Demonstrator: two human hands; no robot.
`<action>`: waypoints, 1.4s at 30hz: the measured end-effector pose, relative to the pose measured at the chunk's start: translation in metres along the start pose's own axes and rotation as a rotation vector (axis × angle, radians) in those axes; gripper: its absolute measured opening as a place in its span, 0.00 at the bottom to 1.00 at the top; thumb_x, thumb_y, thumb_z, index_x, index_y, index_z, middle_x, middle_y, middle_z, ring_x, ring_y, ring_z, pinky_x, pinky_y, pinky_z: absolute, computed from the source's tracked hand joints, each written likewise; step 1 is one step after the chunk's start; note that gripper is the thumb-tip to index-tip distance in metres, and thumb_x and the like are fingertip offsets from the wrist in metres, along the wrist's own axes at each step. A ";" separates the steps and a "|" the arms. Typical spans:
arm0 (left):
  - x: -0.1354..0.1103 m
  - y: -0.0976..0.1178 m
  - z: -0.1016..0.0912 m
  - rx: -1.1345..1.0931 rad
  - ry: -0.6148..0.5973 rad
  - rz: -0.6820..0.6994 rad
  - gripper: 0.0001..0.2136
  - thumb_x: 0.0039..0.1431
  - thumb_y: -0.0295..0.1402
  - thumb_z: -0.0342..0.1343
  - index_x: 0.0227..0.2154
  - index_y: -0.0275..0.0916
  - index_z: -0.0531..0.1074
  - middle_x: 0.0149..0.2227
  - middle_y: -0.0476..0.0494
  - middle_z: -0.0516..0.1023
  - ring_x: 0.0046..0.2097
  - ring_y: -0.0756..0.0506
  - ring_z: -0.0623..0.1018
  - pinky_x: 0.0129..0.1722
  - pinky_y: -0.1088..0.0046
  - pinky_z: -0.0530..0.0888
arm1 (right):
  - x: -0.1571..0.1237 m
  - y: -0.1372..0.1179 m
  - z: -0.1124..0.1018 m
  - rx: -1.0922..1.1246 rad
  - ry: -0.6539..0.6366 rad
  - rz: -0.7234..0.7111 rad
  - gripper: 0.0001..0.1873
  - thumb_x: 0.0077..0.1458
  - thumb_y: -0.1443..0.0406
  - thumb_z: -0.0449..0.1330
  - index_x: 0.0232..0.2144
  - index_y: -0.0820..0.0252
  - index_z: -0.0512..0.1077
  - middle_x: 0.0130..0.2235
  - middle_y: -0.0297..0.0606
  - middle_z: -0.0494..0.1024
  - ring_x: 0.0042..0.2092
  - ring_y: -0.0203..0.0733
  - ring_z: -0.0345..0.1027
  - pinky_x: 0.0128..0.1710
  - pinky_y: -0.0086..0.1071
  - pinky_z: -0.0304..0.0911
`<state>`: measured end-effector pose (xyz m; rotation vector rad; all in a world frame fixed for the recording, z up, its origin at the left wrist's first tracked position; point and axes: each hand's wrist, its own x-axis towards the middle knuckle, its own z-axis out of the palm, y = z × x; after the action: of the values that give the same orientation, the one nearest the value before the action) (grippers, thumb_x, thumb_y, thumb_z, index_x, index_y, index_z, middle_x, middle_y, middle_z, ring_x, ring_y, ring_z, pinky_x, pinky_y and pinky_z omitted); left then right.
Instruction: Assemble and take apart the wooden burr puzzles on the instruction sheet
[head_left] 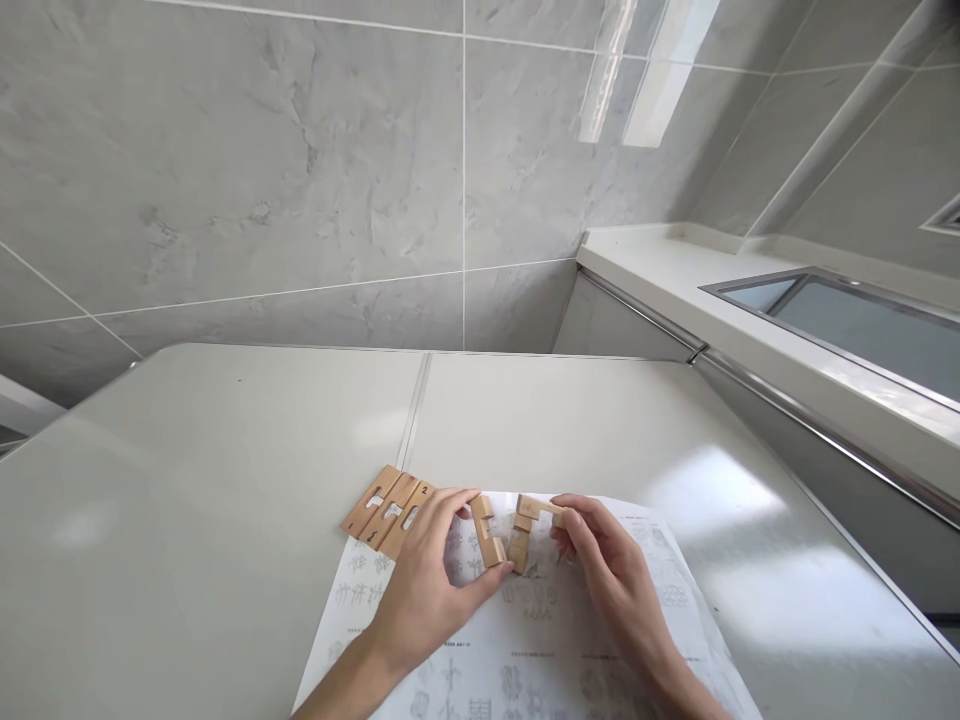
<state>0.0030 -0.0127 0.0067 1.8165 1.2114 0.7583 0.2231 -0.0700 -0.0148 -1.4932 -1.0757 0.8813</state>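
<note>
My left hand point(431, 580) pinches a notched wooden puzzle piece point(488, 532) between thumb and fingers, one end at the thumb tip and the other at the fingertips. Just right of it, my right hand point(604, 560) grips a pair of joined wooden puzzle pieces point(527, 515) that form an angled shape. The two held parts are close together above the paper; whether they touch I cannot tell. Left of my left hand lie several flat wooden pieces point(385, 508) side by side, with cut-out slots and marked numbers. My left hand partly covers the nearest one.
Under my hands a white printed sheet point(487, 670) with small line drawings lies on the light table point(225, 480). A seam crosses the tabletop. Behind stands a grey tiled wall point(300, 160). At right are a white counter point(652, 260) and a sink point(847, 310).
</note>
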 end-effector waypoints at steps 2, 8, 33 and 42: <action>0.000 -0.002 0.000 0.040 -0.013 0.018 0.27 0.60 0.45 0.71 0.61 0.51 0.72 0.61 0.40 0.75 0.58 0.32 0.78 0.58 0.53 0.78 | 0.001 0.002 -0.002 -0.091 0.057 0.002 0.24 0.69 0.42 0.57 0.44 0.54 0.78 0.38 0.44 0.82 0.40 0.52 0.74 0.37 0.40 0.68; 0.000 -0.010 0.001 0.191 -0.069 0.099 0.25 0.61 0.39 0.69 0.59 0.48 0.71 0.60 0.40 0.76 0.59 0.33 0.78 0.58 0.52 0.79 | 0.004 0.009 -0.005 -0.400 0.152 -0.037 0.20 0.70 0.45 0.57 0.39 0.52 0.75 0.36 0.41 0.83 0.29 0.46 0.71 0.29 0.38 0.65; -0.004 -0.021 0.007 0.350 -0.179 0.346 0.34 0.63 0.35 0.72 0.67 0.50 0.64 0.62 0.43 0.77 0.63 0.36 0.76 0.61 0.53 0.79 | -0.005 0.006 0.010 -0.391 -0.427 -0.589 0.09 0.72 0.72 0.57 0.48 0.52 0.71 0.45 0.38 0.80 0.44 0.47 0.73 0.44 0.41 0.70; -0.003 -0.005 0.004 0.435 -0.060 0.493 0.25 0.57 0.21 0.58 0.57 0.44 0.69 0.53 0.41 0.80 0.54 0.36 0.78 0.54 0.55 0.77 | -0.006 -0.004 0.007 -0.408 -0.547 -0.636 0.20 0.69 0.73 0.58 0.58 0.51 0.70 0.53 0.42 0.82 0.49 0.50 0.76 0.50 0.44 0.74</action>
<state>0.0027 -0.0156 0.0000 2.5335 0.9423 0.7332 0.2145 -0.0731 -0.0120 -1.1070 -2.0903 0.6370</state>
